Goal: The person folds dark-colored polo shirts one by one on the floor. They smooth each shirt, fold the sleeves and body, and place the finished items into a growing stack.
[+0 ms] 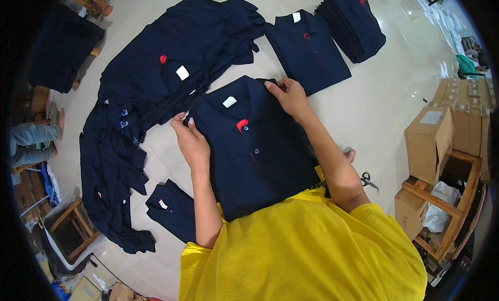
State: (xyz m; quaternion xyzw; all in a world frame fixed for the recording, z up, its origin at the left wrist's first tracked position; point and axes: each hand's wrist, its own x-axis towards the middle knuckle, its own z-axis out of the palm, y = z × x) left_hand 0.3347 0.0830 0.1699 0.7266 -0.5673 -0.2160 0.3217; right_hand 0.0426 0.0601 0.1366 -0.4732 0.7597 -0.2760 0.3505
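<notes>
A folded navy polo shirt [234, 160] with a red-edged placket, two visible buttons and a white collar label lies in front of me. My left hand [193, 145] pinches its left shoulder edge between thumb and fingers. At the opposite shoulder, my right hand [288, 98] holds the fabric the same way. Just beyond, another folded navy polo shirt [312, 55] lies flat on the floor, beside a stack of folded navy shirts [354, 28]. Unfolded navy shirts [144, 55] are heaped to the upper left. By my left forearm lies one more folded dark garment [171, 207].
Scissors [368, 181] lie on the tiled floor to my right. Farther right are cardboard boxes [429, 145] and a wooden frame [436, 203]. A person's jeans-covered legs [37, 139] show at far left, near a wooden stool [74, 230] and a dark cloth pile [62, 47].
</notes>
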